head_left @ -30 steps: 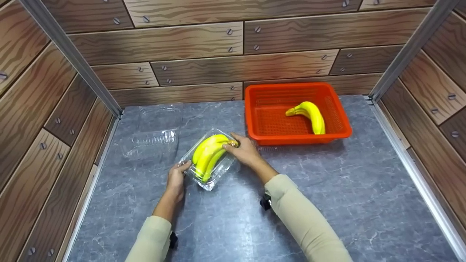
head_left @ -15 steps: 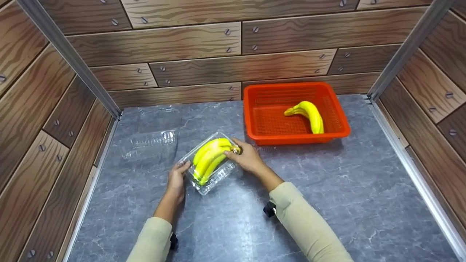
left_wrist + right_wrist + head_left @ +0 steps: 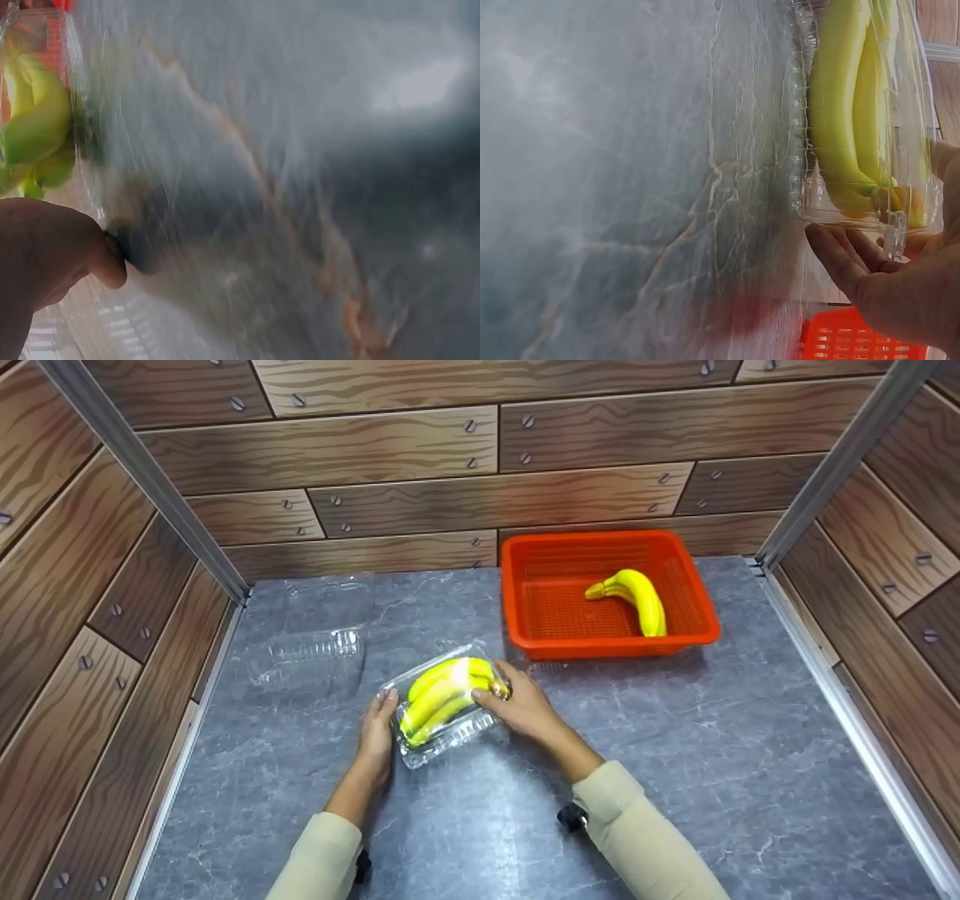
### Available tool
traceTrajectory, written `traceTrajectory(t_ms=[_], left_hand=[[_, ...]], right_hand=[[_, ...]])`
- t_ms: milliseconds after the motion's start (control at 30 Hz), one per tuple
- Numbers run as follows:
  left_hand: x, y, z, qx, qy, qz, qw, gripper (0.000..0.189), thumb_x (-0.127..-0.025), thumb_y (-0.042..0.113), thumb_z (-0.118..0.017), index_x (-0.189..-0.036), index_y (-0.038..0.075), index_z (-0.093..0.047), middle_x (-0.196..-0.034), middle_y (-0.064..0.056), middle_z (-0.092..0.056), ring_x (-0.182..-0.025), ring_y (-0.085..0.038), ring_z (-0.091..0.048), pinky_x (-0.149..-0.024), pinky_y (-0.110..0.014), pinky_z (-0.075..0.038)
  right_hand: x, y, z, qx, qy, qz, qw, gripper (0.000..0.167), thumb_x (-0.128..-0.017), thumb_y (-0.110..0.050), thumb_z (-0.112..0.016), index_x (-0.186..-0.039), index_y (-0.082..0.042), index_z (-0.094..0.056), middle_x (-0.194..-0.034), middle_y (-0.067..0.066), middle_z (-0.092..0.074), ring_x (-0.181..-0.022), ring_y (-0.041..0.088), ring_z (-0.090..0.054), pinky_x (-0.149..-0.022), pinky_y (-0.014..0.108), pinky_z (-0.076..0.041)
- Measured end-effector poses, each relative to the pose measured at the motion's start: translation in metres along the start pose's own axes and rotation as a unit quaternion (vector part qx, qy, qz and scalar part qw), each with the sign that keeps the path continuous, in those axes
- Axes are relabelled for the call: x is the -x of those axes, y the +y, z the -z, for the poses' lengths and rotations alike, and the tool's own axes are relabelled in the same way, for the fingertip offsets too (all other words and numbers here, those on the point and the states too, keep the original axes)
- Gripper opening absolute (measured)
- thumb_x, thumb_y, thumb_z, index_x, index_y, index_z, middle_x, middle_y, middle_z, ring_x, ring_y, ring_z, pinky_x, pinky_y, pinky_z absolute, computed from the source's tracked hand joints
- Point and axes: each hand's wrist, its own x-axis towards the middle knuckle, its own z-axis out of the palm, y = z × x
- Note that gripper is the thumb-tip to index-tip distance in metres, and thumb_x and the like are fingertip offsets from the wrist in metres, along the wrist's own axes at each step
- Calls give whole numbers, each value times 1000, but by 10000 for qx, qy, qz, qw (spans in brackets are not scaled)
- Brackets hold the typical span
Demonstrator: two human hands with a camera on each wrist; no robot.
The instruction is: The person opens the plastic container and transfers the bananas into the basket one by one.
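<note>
A bunch of yellow bananas (image 3: 442,701) lies inside a clear plastic clamshell box (image 3: 415,757), its stem end toward the right. My left hand (image 3: 377,731) holds the box's left end, thumb along the upper edge. At the other end, my right hand (image 3: 529,705) grips the box beside the stems, its thumb on top. In the right wrist view the fingers (image 3: 840,259) bend under the end of the box, and clear plastic covers the bananas (image 3: 847,112). The left wrist view shows my left hand (image 3: 56,247) below the bananas (image 3: 37,112), at the plastic edge.
A red plastic basket (image 3: 615,643) stands at the back right with another banana bunch (image 3: 641,600) in it. An opened clear clamshell box (image 3: 315,649) rests on the grey marbled table (image 3: 750,750) at the left. Wood-patterned walls enclose the back and sides.
Both hands have shifted the box of bananas to the right and slightly nearer, turning it clockwise. Both hands keep their hold on it. The basket and the opened box stay in place.
</note>
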Motion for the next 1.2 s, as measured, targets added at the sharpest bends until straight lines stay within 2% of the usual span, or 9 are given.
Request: traceTrajectory(t_ms=[167,333,500,600,667,833,967,1200], left_hand=[[8,-3,-7,-228,-367,306,9986,85,-113,53,-35,-172,3,1,-181,-20,6,-169,-39,10,-138,-57,5],[16,-4,-15,-371,-725,434,9957,89,-112,59,-32,-171,5,8,-180,-20,12,-168,-40,15,-135,-62,8],[20,-5,-29,-586,-778,459,9942,93,-109,64,-29,-171,6,9,-180,-21,14,-167,-42,18,-134,-64,10],[21,-8,-39,-964,-690,558,9914,93,-108,69,-25,-173,10,5,-181,-18,13,-167,-42,20,-134,-64,14],[21,-10,-46,-1345,-594,473,9880,88,-109,67,-23,-173,11,-4,-181,-19,9,-167,-41,18,-133,-63,17],[20,-14,-70,-2173,-401,26,9753,72,-114,53,-21,-171,9,-21,-180,-21,-8,-168,-41,8,-130,-65,23],[23,-15,-90,-2457,-504,-117,9680,70,-114,50,-16,-171,10,-21,-179,-19,-13,-168,-44,3,-127,-70,23],[31,-18,-118,-2808,-827,-509,9548,84,-110,65,-13,-170,7,-24,-176,-22,-22,-167,-46,-8,-128,-74,19]], right_hand=[[11,6,6,-14,-5,-77,10000,92,-95,-49,-75,-164,-2,-38,-168,27,-42,-157,51,-37,-129,67,-30],[21,13,14,108,64,-188,9997,93,-95,-51,-75,-165,-3,-36,-168,29,-40,-157,50,-38,-130,65,-30],[32,20,22,44,178,-257,9995,93,-96,-50,-75,-165,-3,-36,-169,28,-39,-157,49,-38,-130,64,-30],[39,25,29,44,242,-214,9995,91,-96,-49,-75,-166,-6,-36,-168,27,-42,-155,49,-41,-128,66,-33],[44,30,34,108,262,-173,9994,91,-97,-49,-75,-168,-9,-34,-168,26,-41,-155,50,-42,-127,67,-34],[57,42,50,167,331,-10,9993,91,-98,-46,-74,-170,-14,-30,-167,27,-43,-152,50,-45,-125,68,-37],[69,51,66,212,397,-122,9989,91,-98,-47,-73,-170,-15,-28,-166,29,-44,-150,51,-47,-122,69,-40],[87,67,93,143,587,-442,9972,90,-100,-45,-73,-169,-8,-29,-169,28,-39,-155,49,-41,-127,66,-35]])
